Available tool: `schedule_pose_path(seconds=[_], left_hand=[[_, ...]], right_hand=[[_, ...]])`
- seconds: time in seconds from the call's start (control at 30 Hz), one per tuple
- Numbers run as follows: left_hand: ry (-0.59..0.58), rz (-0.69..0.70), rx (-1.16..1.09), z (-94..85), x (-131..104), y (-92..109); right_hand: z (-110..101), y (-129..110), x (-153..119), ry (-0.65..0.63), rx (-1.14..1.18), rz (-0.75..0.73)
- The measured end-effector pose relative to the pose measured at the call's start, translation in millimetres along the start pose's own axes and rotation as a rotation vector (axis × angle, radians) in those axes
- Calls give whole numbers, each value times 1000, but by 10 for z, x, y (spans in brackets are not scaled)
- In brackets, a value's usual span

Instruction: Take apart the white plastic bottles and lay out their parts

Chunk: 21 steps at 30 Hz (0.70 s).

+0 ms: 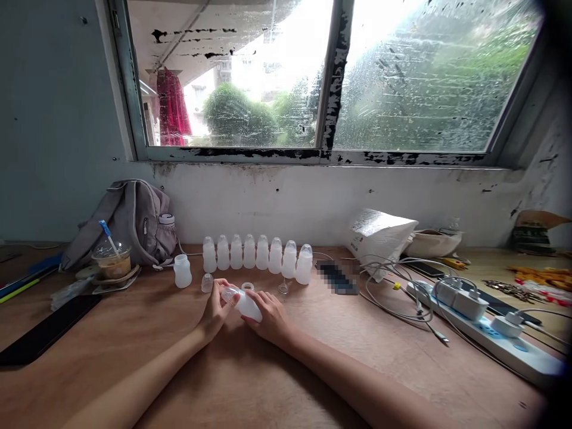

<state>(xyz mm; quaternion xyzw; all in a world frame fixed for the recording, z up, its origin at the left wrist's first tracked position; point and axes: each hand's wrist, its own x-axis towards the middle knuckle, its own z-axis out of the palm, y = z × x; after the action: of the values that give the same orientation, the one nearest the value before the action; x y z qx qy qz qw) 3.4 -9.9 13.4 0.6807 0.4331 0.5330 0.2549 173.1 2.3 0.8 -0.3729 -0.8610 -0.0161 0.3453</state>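
A small frosted baby bottle [249, 305] lies tilted between my two hands, its top end toward the left. My left hand [215, 310] pinches the clear piece at that top end. Wrapped round the bottle's body is my right hand [271, 317]. Just beyond my left hand stands a loose clear cap [207, 283]; a white ring [247, 286] lies behind the held bottle. A small clear part, perhaps a nipple [283, 288], rests right of the ring. An uncapped bottle [182, 271] stands to the left. Several capped bottles [249, 251] form a row behind.
At left are a grey backpack [134, 220], a plastic cup with a straw [111, 259] and a black flat object [49, 330]. To the right lie a blurred dark object [337, 278], a white bag [379, 235], tangled cables [379, 298] and a power strip [487, 330].
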Motion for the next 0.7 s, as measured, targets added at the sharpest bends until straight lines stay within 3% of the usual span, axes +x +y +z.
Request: schedule_pose_path(seconds=[0.17, 0.33, 0.43, 0.57, 0.7], left_hand=[[-167, 107, 253, -53, 20, -16], [-348, 255, 329, -7, 7, -45], [-339, 343, 341, 31, -22, -60], [-300, 450, 393, 41, -59, -36], [-354, 463, 457, 37, -87, 52]], right_hand=[[-67, 103, -72, -11, -62, 30], [-194, 249, -173, 75, 79, 147], [-285, 267, -214, 105, 305, 241], [-378, 219, -231, 17, 571, 424], [-508, 169, -199, 41, 515, 383]])
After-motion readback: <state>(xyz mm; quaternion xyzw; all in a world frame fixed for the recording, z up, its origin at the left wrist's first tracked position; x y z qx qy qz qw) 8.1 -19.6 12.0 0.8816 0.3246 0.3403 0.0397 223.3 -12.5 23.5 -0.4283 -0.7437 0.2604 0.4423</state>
